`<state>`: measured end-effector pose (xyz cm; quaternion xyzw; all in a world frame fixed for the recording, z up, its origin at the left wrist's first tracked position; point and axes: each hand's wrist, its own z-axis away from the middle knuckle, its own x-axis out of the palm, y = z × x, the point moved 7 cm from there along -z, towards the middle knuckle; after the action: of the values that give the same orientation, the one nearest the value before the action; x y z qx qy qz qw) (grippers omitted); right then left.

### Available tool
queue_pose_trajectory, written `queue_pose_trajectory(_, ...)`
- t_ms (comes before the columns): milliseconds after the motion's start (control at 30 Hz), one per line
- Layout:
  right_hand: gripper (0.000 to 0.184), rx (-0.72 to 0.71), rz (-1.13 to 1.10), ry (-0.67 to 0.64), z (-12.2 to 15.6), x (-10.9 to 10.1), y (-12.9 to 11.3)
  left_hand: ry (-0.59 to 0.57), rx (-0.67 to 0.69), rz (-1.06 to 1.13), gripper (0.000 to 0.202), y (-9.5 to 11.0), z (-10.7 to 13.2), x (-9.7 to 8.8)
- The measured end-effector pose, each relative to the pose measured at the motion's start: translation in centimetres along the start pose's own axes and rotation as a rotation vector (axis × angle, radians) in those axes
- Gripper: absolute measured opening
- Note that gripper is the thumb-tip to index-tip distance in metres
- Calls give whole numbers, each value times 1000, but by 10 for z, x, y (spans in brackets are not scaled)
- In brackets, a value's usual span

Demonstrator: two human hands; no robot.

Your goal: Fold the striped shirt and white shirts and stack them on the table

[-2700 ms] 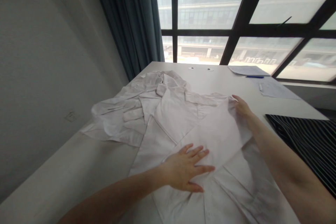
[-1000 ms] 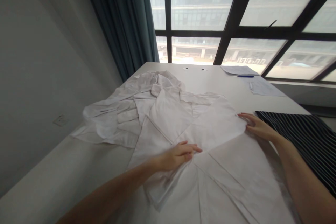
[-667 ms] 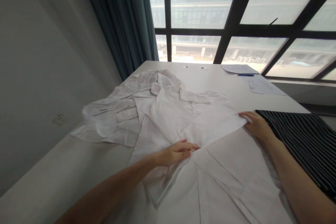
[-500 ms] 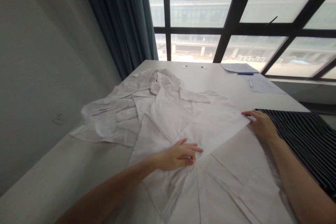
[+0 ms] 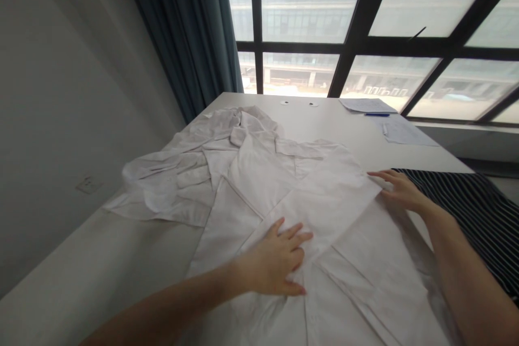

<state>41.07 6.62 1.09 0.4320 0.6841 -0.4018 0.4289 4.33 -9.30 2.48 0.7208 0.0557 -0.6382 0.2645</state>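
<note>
A white shirt [image 5: 320, 194] lies spread over the table, with a diagonal fold across its front. My left hand [image 5: 279, 259] rests palm down on the shirt near its middle, fingers spread and nothing held. At the shirt's right folded corner is my right hand [image 5: 399, 189], its fingers stretched out along the edge and the thumb apart from them. More rumpled white cloth [image 5: 170, 178] lies in a heap to the far left; where it parts from the shirt I cannot tell.
The white table [image 5: 312, 124] reaches back towards a large window. Printed papers [image 5: 367, 105] and a blue pen [image 5: 377, 114] lie at its far right. Dark striped cloth [image 5: 462, 211] is beside my right arm. A wall [image 5: 60, 119] and a blue curtain [image 5: 190, 27] bound the left.
My left hand has gone from pinching the cloth to lying flat and spread on it. My right hand has loosened at the corner, and the fold has settled flatter.
</note>
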Motion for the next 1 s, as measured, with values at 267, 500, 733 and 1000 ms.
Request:
queue_pose_trajectory(267,35,-20,-86,-26,-25,-4,-62,-77,-142,-249,40,20,3,0)
queue_pose_trajectory(500,51,-7,19,-44,-18,55,-89,-13,-256,-312,36,21,6,28)
queue_pose_trajectory(733,55,26,65,27,-19,55,-71,61,-291,-368,33,28,11,32)
queue_pose_trajectory(1000,55,33,71,19,-17,51,-77,-38,-350,-329,43,31,22,28)
